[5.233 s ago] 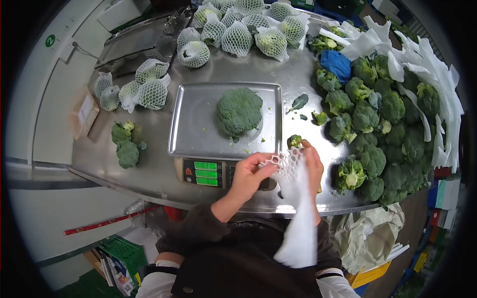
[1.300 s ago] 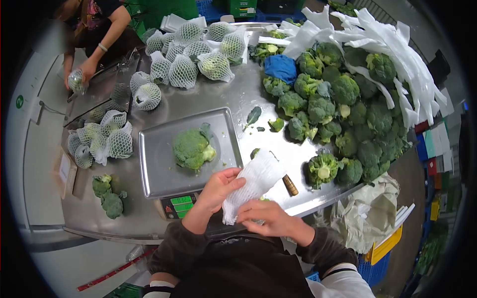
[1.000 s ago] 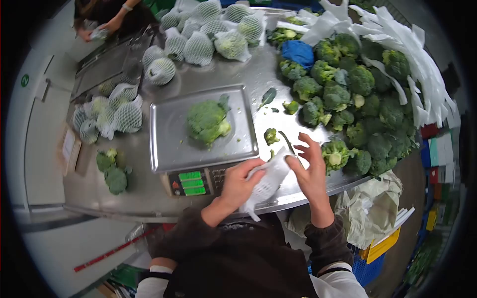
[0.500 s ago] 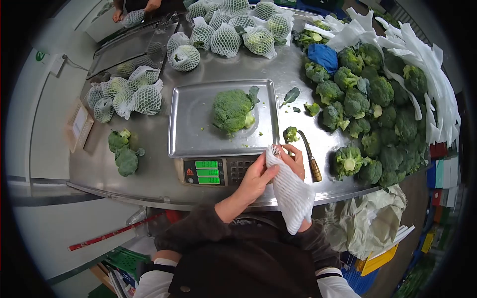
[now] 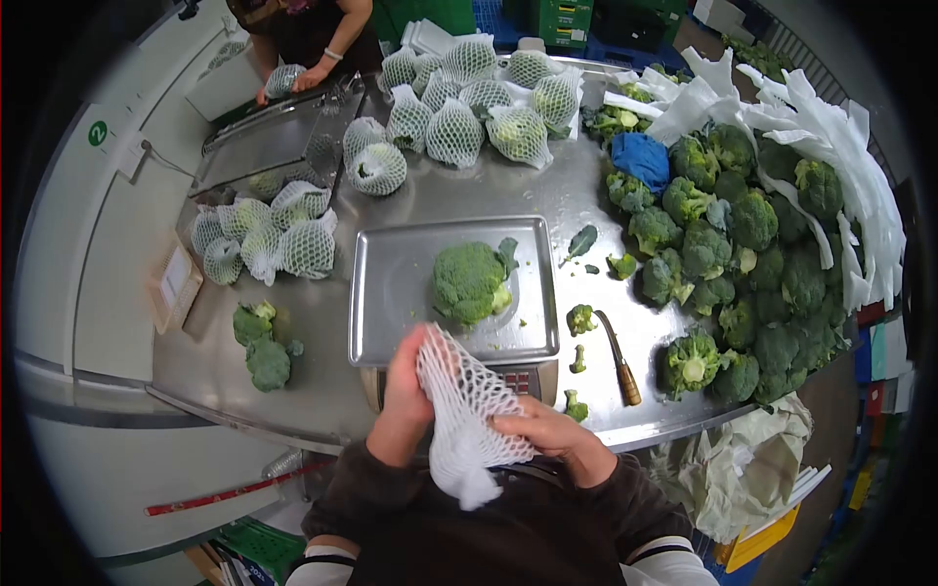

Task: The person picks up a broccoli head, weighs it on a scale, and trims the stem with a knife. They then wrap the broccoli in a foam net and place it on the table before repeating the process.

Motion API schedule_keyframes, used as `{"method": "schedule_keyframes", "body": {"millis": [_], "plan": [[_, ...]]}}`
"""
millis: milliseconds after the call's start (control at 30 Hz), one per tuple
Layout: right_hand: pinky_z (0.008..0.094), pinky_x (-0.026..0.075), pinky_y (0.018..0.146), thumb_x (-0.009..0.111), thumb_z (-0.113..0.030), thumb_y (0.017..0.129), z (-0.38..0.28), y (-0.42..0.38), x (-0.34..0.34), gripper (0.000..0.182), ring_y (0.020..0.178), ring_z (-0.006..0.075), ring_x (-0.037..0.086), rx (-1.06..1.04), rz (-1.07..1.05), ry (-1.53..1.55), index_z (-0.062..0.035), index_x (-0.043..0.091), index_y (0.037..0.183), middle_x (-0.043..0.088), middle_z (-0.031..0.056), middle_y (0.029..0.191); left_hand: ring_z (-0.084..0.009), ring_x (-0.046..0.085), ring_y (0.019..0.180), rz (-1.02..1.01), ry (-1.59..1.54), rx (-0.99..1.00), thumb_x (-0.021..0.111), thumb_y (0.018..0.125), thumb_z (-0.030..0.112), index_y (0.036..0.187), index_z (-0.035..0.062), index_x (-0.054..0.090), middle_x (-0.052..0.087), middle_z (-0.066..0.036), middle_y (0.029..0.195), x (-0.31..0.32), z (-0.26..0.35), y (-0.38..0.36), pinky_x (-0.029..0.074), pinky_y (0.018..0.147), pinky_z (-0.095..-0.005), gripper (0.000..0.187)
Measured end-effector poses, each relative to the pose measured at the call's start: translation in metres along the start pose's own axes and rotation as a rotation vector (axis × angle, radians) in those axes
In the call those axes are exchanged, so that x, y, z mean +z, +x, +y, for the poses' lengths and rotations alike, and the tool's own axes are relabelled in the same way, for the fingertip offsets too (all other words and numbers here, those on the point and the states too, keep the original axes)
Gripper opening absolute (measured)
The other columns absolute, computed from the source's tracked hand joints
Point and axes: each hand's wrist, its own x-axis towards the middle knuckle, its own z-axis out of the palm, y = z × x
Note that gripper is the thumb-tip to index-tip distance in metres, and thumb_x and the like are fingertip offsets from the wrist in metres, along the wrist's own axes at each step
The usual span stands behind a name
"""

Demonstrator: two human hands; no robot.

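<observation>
A white foam net sleeve (image 5: 469, 415) is stretched between my hands in front of the scale (image 5: 366, 386). My left hand (image 5: 399, 396) grips its left side by the upper edge, fingers partly hidden and slightly blurred. On the right, my right hand (image 5: 547, 430) pinches the net with the thumb on top. The sleeve's lower end hangs bunched against my dark apron. Just beyond, a head of broccoli (image 5: 471, 283) lies on the scale's metal tray (image 5: 391, 322), untouched by either hand. Sleeve and hands cover most of the scale's display and keys.
A curved knife (image 5: 627, 381) lies right of the scale beside broccoli scraps (image 5: 580, 318). Bare broccoli heads (image 5: 708, 249) are piled at right under white foam sleeves (image 5: 860, 195). Netted heads (image 5: 454, 132) stand at the back and left. A co-worker's hands (image 5: 311, 76) hold another netted head.
My hands have moved left and spread apart, widening the bunched sleeve into an open mesh. My view has tilted up, showing more of the co-worker. The broccoli stays on the tray.
</observation>
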Motion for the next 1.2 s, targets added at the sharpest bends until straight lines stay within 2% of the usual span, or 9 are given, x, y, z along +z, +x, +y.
{"method": "schedule_keyframes", "body": {"millis": [100,233,300,500,600,700,867,933,1200], "plan": [[0.0313,0.049,0.084,0.056,-0.021,0.089,-0.027,0.012,-0.022,0.033,0.095,0.0176,0.060,-0.142,0.147,0.296,0.0012,0.054,0.113,0.062,0.0086,0.106,-0.0209,0.060,0.102,0.118,0.297,-0.284,0.049,0.092,0.028,0.116,-0.0015,0.054,0.060,-0.012,0.116,-0.020,-0.025,-0.015,0.048,0.091,-0.0342,0.039],[0.0289,0.050,0.075,0.058,-0.008,0.081,-0.035,0.021,-0.046,0.030,0.081,0.0156,0.063,-0.176,0.278,0.105,0.0040,0.057,0.109,0.065,0.0069,0.091,-0.0076,0.059,0.070,0.126,0.878,-0.300,0.057,0.088,0.013,0.104,0.0053,0.061,0.064,-0.002,0.084,-0.054,-0.036,-0.003,0.048,0.059,-0.0226,0.019],[0.0263,0.047,0.072,0.054,0.002,0.076,-0.032,0.026,-0.063,0.038,0.074,0.0131,0.060,-0.423,0.558,-0.708,0.0034,0.056,0.114,0.064,0.0039,0.087,-0.0036,0.050,0.057,0.383,1.286,0.176,0.063,0.082,0.010,0.085,0.0042,0.062,0.056,0.001,0.063,-0.005,-0.004,0.003,0.040,0.050,-0.0214,0.007],[0.0304,0.042,0.083,0.040,0.001,0.074,-0.082,0.091,-0.050,0.052,0.094,0.0225,0.054,-0.861,0.886,-1.013,-0.0003,0.050,0.125,0.058,0.0120,0.099,-0.0104,0.058,0.068,0.383,1.245,0.961,0.060,0.081,0.007,0.092,0.0024,0.058,0.061,-0.006,0.077,-0.005,0.020,0.071,0.045,0.059,-0.0240,0.012],[0.0332,0.044,0.081,0.044,-0.005,0.078,-0.073,0.113,-0.057,0.037,0.088,0.0272,0.056,-0.669,0.780,-0.878,0.0003,0.056,0.112,0.057,0.0137,0.092,-0.0143,0.062,0.074,0.679,1.110,0.451,0.052,0.089,0.022,0.099,0.0026,0.059,0.064,-0.007,0.084,-0.050,0.025,0.104,0.048,0.064,-0.0264,0.023],[0.0281,0.044,0.068,0.047,-0.001,0.076,-0.082,0.077,-0.007,0.021,0.075,0.0186,0.056,-0.785,0.635,-0.824,0.0029,0.059,0.093,0.056,0.0102,0.079,-0.0137,0.061,0.084,0.436,0.333,0.441,0.045,0.091,0.034,0.104,0.0014,0.060,0.065,-0.008,0.093,-0.034,0.025,0.073,0.050,0.073,-0.0273,0.038],[0.0258,0.044,0.062,0.051,-0.013,0.087,-0.088,0.018,0.028,0.018,0.069,0.0150,0.056,-0.478,0.077,-0.813,0.0001,0.061,0.094,0.060,0.0074,0.078,-0.0200,0.064,0.084,-0.162,0.454,0.076,0.031,0.090,0.061,0.116,-0.0023,0.053,0.063,-0.013,0.100,0.024,0.035,-0.008,0.053,0.078,-0.0305,0.071],[0.0286,0.049,0.070,0.044,-0.023,0.093,-0.072,0.022,0.020,0.031,0.081,0.0169,0.061,0.000,0.060,-0.201,-0.0004,0.059,0.110,0.064,0.0087,0.093,-0.0230,0.062,0.092,-0.080,0.298,-0.064,0.030,0.091,0.060,0.118,-0.0032,0.051,0.062,-0.015,0.105,-0.028,0.014,-0.004,0.050,0.084,-0.0339,0.072],[0.0365,0.053,0.082,0.040,-0.033,0.096,-0.024,0.014,0.004,0.045,0.094,0.0222,0.063,-0.086,0.163,0.587,0.0059,0.052,0.116,0.063,0.0141,0.106,-0.0275,0.048,0.119,-0.114,-0.273,-0.137,0.036,0.096,0.040,0.131,0.0069,0.044,0.047,-0.013,0.132,-0.012,-0.007,-0.064,0.037,0.103,-0.0411,0.049]]}}
